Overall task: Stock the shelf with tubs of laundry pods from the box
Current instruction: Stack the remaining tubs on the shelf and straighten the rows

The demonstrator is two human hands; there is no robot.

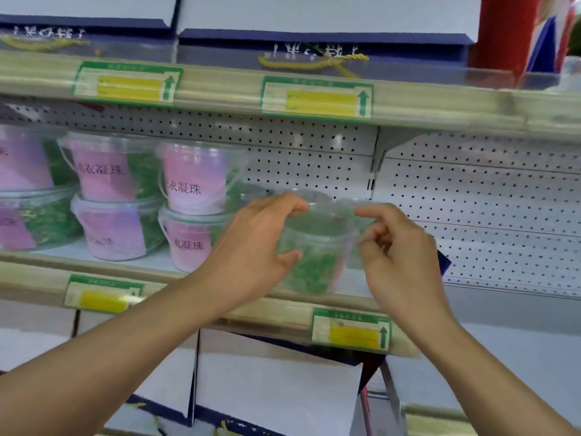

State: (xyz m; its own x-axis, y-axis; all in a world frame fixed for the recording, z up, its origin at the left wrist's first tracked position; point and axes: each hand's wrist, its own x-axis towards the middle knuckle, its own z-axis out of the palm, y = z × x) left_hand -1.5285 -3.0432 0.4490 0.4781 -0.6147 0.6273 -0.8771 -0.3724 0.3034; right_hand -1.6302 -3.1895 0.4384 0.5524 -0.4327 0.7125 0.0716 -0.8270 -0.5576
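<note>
Stacked tubs (188, 209) fill the shelf's (195, 280) left end. Just right of them, the left hand (254, 247) and right hand (399, 256) pinch a clear tub (314, 247) by its rim near the front edge. Bare shelf stretches rightward.

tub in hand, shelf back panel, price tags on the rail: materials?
Tub, held by the left hand and right hand: clear glossy plastic, apparently thin; the green contents show through the wall.
Back panel: looks like pale painted sheet metal, matte, with regular punched holes.
Price tags: printed paper, probably behind clear plastic sleeves, judging by the sheen.
</note>
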